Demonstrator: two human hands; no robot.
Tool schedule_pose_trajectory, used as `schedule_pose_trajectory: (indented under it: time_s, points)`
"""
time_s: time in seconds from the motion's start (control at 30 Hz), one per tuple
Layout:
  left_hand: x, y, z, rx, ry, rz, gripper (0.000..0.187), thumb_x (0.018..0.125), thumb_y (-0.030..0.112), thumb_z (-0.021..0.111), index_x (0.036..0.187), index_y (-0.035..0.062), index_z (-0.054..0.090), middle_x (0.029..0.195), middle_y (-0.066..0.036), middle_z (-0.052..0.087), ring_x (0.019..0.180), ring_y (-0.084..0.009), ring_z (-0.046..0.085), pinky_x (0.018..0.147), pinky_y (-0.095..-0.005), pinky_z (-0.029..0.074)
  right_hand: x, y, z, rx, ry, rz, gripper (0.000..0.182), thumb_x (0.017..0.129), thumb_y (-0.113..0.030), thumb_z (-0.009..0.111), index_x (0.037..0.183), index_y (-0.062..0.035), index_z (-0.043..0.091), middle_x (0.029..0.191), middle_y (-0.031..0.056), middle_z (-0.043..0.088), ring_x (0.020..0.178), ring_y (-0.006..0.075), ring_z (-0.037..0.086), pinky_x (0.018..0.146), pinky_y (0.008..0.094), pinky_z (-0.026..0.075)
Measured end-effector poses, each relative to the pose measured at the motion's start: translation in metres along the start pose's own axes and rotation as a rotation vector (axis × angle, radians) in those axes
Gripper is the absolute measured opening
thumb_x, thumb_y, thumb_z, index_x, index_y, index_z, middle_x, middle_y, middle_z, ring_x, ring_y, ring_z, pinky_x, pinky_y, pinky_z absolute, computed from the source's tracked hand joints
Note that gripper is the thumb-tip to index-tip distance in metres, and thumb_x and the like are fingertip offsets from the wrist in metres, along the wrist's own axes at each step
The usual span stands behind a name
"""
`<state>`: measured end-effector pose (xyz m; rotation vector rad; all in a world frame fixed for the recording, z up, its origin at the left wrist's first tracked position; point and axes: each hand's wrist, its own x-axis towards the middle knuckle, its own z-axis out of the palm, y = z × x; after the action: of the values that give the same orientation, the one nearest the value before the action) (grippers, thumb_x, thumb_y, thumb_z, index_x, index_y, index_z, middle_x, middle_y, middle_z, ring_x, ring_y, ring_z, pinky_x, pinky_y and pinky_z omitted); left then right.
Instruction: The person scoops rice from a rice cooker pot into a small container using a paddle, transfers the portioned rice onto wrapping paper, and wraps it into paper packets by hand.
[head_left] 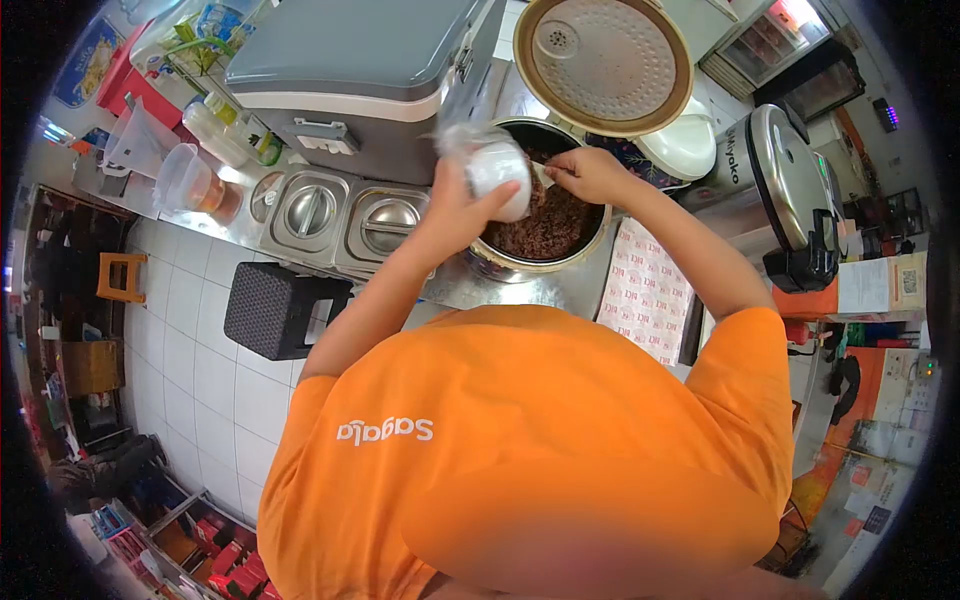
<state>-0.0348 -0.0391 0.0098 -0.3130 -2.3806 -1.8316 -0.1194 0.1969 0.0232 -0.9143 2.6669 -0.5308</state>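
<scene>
My left hand (460, 212) grips a white bowl (500, 180), tilted over the left side of an open rice cooker pot (590, 240). Crinkled clear plastic (462, 140) shows at the bowl's far side, blurred. Dark reddish-brown rice (545, 228) fills the lower part of the pot. Over the pot's right rim reaches my right hand (592, 174), fingers pinched on a pale utensil (544, 178) whose kind I cannot make out. Part of that utensil is hidden by the bowl and fingers. The cooker's round lid (604, 65) stands raised behind the pot.
Left of the pot sit steel containers with lids (385, 225) and a grey cooler box (350, 60). A large Miyako cooker (765, 180) and printed paper sheets (645, 290) are to the right. Clear plastic jugs (185, 180) stand far left; a black stool (270, 310) is on the floor.
</scene>
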Motion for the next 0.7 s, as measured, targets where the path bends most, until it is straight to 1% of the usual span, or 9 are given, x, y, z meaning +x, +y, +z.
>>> schedule_pose_trajectory:
  time_s: [0.07, 0.23, 0.3, 0.33, 0.4, 0.47, 0.53, 0.67, 0.7]
  points:
    - [0.015, 0.001, 0.020, 0.368, 0.001, 0.063, 0.075, 0.075, 0.037, 0.071, 0.125, -0.0080, 0.035, 0.117, -0.030, 0.042, 0.112, -0.0424, 0.040, 0.098, -0.0446, 0.033, -0.007, -0.016, -0.011, -0.193, 0.151, -0.014, 0.027, 0.084, -0.027, 0.047, 0.081, -0.0067, 0.065, 0.078, 0.0183, 0.063, 0.074, 0.0365, 0.061, 0.067, 0.0456, 0.048]
    - [0.042, -0.021, 0.048, 0.392, 0.107, 0.088, 0.074, 0.074, 0.036, 0.072, 0.123, -0.0069, 0.037, 0.120, -0.028, 0.042, 0.111, -0.0403, 0.043, 0.095, -0.0435, 0.035, -0.036, -0.047, -0.015, -0.146, 0.386, 0.050, 0.024, 0.082, -0.025, 0.048, 0.076, -0.0071, 0.063, 0.070, 0.0169, 0.062, 0.067, 0.0353, 0.061, 0.061, 0.0463, 0.047]
    - [0.047, -0.028, 0.049, -0.031, 0.037, 0.148, 0.073, 0.074, 0.033, 0.072, 0.125, -0.0040, 0.036, 0.122, -0.025, 0.043, 0.107, -0.0353, 0.048, 0.092, -0.0409, 0.038, -0.045, -0.057, -0.011, -0.116, 0.514, 0.031, 0.022, 0.081, -0.024, 0.050, 0.075, -0.0062, 0.061, 0.067, 0.0154, 0.061, 0.066, 0.0340, 0.061, 0.058, 0.0446, 0.047]
    - [0.043, -0.025, 0.052, -0.210, 0.044, 0.023, 0.065, 0.078, 0.030, 0.069, 0.126, -0.0005, 0.037, 0.121, -0.020, 0.047, 0.103, -0.0292, 0.051, 0.089, -0.0375, 0.041, -0.052, -0.065, -0.008, -0.113, 0.513, 0.038, 0.022, 0.081, -0.024, 0.050, 0.075, -0.0062, 0.061, 0.067, 0.0154, 0.061, 0.066, 0.0340, 0.061, 0.058, 0.0446, 0.047]
    - [0.034, -0.018, 0.056, -0.423, 0.095, -0.093, 0.057, 0.084, 0.028, 0.063, 0.127, 0.0005, 0.037, 0.120, -0.017, 0.049, 0.106, -0.0262, 0.051, 0.091, -0.0351, 0.041, -0.061, -0.079, -0.008, -0.230, 0.483, -0.021, 0.020, 0.083, -0.023, 0.054, 0.090, -0.0068, 0.063, 0.071, 0.0118, 0.062, 0.063, 0.0317, 0.061, 0.058, 0.0396, 0.048]
    - [0.032, -0.026, 0.057, -0.779, 0.072, -0.301, 0.051, 0.094, 0.035, 0.047, 0.132, 0.0042, 0.033, 0.123, -0.013, 0.049, 0.113, -0.0247, 0.049, 0.096, -0.0352, 0.040, -0.064, -0.082, -0.019, -0.347, 0.457, -0.015, 0.017, 0.083, -0.022, 0.053, 0.085, -0.0071, 0.061, 0.070, 0.0111, 0.061, 0.064, 0.0312, 0.061, 0.057, 0.0405, 0.048]
    - [0.028, -0.019, 0.047, -0.929, 0.068, -0.368, 0.051, 0.094, 0.038, 0.043, 0.132, 0.0052, 0.034, 0.124, -0.013, 0.049, 0.115, -0.0256, 0.048, 0.096, -0.0377, 0.040, -0.067, -0.075, -0.032, -0.524, 0.396, 0.079, 0.015, 0.085, -0.020, 0.052, 0.079, -0.0082, 0.058, 0.071, 0.0099, 0.061, 0.068, 0.0290, 0.062, 0.058, 0.0416, 0.049]
    - [0.021, 0.002, 0.038, -1.149, 0.063, -0.392, 0.059, 0.091, 0.052, 0.039, 0.131, 0.0086, 0.038, 0.126, -0.012, 0.048, 0.118, -0.0264, 0.047, 0.097, -0.0435, 0.041, -0.061, -0.044, -0.061, -0.231, 0.508, 0.021, 0.029, 0.088, -0.030, 0.055, 0.096, -0.0037, 0.063, 0.079, 0.0138, 0.064, 0.073, 0.0268, 0.063, 0.065, 0.0359, 0.049]
    - [0.018, 0.003, 0.037, -1.201, 0.035, -0.379, 0.062, 0.089, 0.055, 0.041, 0.130, 0.0095, 0.039, 0.126, -0.012, 0.049, 0.118, -0.0262, 0.047, 0.096, -0.0434, 0.042, -0.056, -0.038, -0.057, 0.071, 0.283, 0.052, 0.032, 0.088, -0.032, 0.056, 0.100, -0.0034, 0.063, 0.083, 0.0152, 0.065, 0.073, 0.0263, 0.063, 0.066, 0.0349, 0.048]
